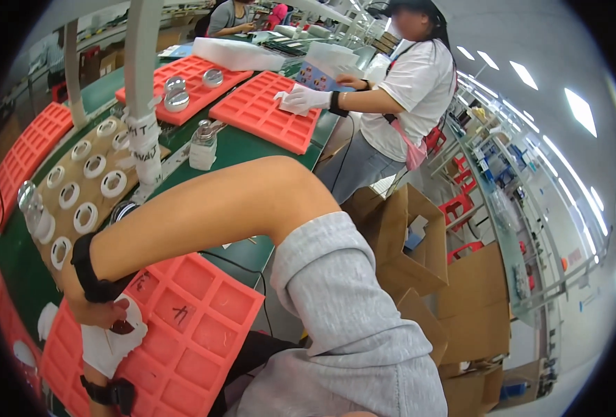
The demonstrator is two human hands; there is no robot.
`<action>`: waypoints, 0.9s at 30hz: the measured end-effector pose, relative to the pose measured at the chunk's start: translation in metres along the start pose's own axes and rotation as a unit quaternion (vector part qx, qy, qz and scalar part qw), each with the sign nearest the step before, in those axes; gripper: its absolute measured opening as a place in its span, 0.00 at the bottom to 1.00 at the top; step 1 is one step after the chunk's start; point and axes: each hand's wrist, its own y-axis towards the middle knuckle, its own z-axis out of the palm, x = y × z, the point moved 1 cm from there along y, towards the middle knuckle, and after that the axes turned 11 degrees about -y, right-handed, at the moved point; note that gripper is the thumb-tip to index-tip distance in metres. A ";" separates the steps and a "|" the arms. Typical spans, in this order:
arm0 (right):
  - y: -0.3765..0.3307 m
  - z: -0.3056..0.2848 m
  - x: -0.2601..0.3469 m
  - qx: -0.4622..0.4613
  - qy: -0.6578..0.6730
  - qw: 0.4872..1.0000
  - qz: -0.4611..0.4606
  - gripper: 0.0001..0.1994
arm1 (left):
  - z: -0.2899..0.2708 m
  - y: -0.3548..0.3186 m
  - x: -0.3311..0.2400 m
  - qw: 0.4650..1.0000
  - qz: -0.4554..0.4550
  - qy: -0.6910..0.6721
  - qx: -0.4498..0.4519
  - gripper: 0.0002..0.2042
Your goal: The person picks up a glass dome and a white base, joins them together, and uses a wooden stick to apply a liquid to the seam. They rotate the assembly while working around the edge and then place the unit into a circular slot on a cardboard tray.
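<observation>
A green bench [249, 144] stretches behind; at the frame's lower left, our left hand [110, 351] and right hand [94, 309] meet at a dark piece [121, 326] over a red tray [226, 300]; we can't tell if fingers pinch it; loose grip could drop it.

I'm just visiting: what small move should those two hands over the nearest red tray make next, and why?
Perhaps ease the right hand slightly back from the white-gloved left hand: they overlap closely above the red tray, and whatever lies between them is hard to make out.
</observation>
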 end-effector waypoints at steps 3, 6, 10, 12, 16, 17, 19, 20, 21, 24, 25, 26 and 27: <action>0.010 0.002 -0.007 0.019 -0.030 0.999 -0.023 0.15 | -0.005 0.004 0.025 0.998 0.042 0.035 -0.008 0.31; -0.003 0.007 -0.012 0.007 -0.008 0.999 -0.031 0.16 | -0.005 0.009 0.019 0.998 0.049 0.036 -0.004 0.33; -0.013 0.012 -0.015 -0.004 0.018 0.998 -0.057 0.16 | -0.006 0.010 0.019 1.000 0.022 0.005 -0.005 0.34; -0.015 0.013 -0.016 -0.008 0.028 0.997 -0.075 0.17 | -0.008 0.010 0.024 0.999 0.034 0.004 -0.012 0.34; -0.013 0.013 -0.013 -0.010 0.041 0.992 -0.121 0.18 | -0.003 0.010 0.030 0.991 0.125 0.003 -0.046 0.29; -0.010 0.012 -0.012 -0.009 0.044 0.990 -0.135 0.18 | -0.004 0.009 0.029 0.991 0.123 0.002 -0.051 0.29; -0.003 0.022 -0.013 -0.027 0.061 0.987 -0.145 0.17 | -0.005 0.009 0.020 0.995 0.100 0.004 0.000 0.27; -0.001 0.030 -0.014 -0.045 0.080 0.984 -0.151 0.16 | -0.006 0.011 0.013 0.996 0.087 0.002 0.023 0.26; 0.001 0.036 -0.015 -0.062 0.099 0.981 -0.157 0.15 | -0.007 0.011 0.007 0.996 0.073 -0.001 0.045 0.26; -0.019 0.043 -0.009 -0.144 0.093 0.975 -0.143 0.13 | -0.009 0.011 -0.004 0.993 0.037 -0.012 0.107 0.23; -0.028 0.044 -0.005 -0.188 0.091 0.970 -0.128 0.12 | -0.009 0.010 -0.002 0.995 0.032 -0.018 0.094 0.23; -0.030 0.046 -0.001 -0.182 0.088 0.968 -0.146 0.12 | -0.008 0.010 0.005 0.996 0.056 -0.012 0.063 0.23; -0.031 0.047 0.002 -0.198 0.081 0.970 -0.112 0.12 | -0.007 0.010 0.013 0.996 0.079 -0.005 0.033 0.23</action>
